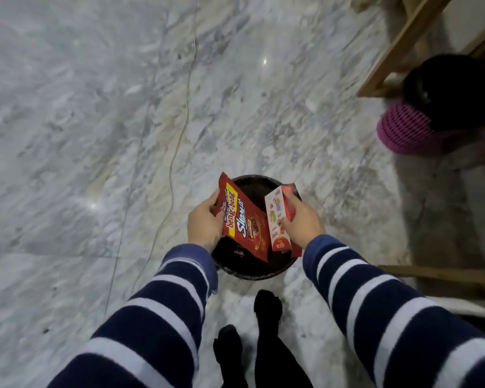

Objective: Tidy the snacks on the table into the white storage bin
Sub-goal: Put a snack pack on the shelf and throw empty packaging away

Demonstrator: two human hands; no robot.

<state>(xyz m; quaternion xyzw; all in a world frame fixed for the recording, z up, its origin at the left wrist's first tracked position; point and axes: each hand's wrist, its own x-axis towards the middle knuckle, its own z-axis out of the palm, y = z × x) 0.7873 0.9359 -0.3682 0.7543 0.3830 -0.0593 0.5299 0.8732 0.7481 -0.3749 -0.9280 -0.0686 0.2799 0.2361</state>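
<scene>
My left hand (203, 222) grips a red snack pouch (242, 219) with yellow and white lettering by its left edge. My right hand (301, 219) holds a slim red and white snack box (277, 219) upright by its right side. Both packs hang over the mouth of a round dark bin (252, 271) that stands on the marble floor right in front of my feet. Another dark pack lies inside the bin, partly hidden by the pouch. No white storage bin is in view.
A thin cable (177, 141) runs across the marble floor (95, 107) to the left of the bin. A pink mesh basket with a black thing (437, 107) on it sits at the right. Wooden furniture frames (403, 46) stand behind and beside it.
</scene>
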